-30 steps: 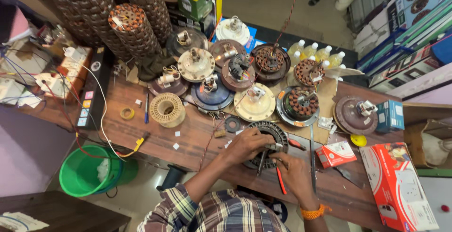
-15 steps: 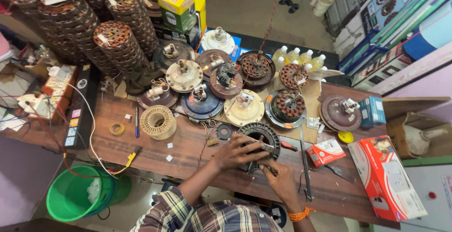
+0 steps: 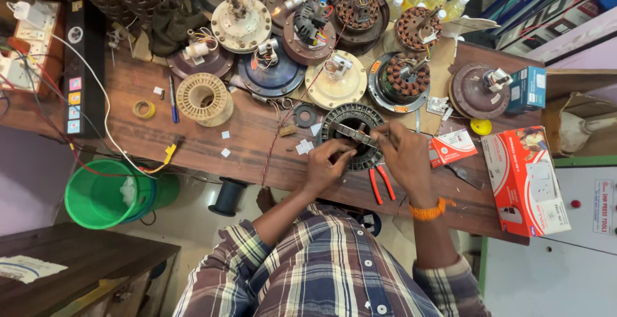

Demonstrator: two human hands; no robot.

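Stator point(image 3: 352, 124) under both hands; red box point(image 3: 525, 182) right.

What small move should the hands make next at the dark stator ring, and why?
Probably seat the flat metal strip squarely across the dark stator ring. The right hand pinches the strip's right end, the left hand rests at the ring's near edge, and the strip lies slanted over the ring's centre.

Black ring stator point(image 3: 350, 123), flat, bench edge
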